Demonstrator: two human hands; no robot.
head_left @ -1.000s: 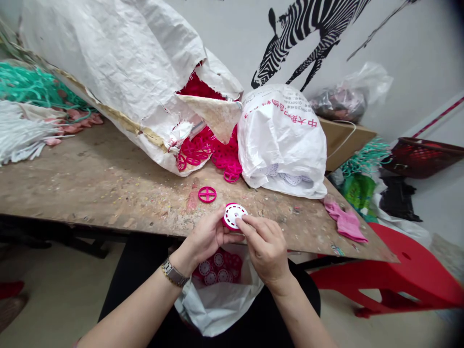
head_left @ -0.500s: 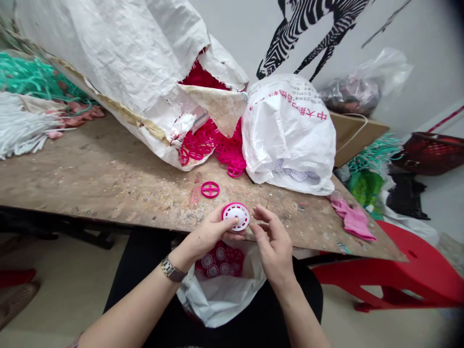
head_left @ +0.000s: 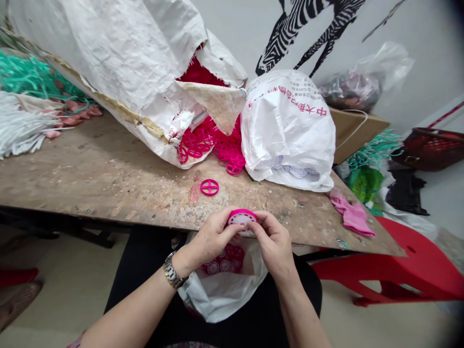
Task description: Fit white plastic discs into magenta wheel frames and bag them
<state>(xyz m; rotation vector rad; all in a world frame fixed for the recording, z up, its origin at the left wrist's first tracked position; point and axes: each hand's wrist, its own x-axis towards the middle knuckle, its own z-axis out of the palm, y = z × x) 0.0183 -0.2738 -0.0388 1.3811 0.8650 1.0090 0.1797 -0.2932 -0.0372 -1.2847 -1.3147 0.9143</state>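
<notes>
Pink-rimmed disc (head_left: pixel 242 218) between fingers (head_left: pixel 263 224) (table edge (head_left: pixel 145 223) near)

left hand (head_left: pixel 210 238) and right hand (head_left: pixel 272 246) held close together; fingers (head_left: pixel 261 226) of both curled, pinching inward;

1. A black zebra decal (head_left: pixel 308 29) runs across the white wall.
2. A scarred wooden workbench (head_left: pixel 90 188) is flecked with debris.
3. Teal plastic strands (head_left: pixel 32 77) lie beside white strands (head_left: pixel 21 125) at its far left.
4. A crumpled pink cloth (head_left: pixel 351 217) lies at its right edge.
5. A cardboard box (head_left: pixel 357 130) stands behind it.
6. A red plastic stool (head_left: pixel 409 275) stands at right, below a dark red basket (head_left: pixel 431 150).
</notes>
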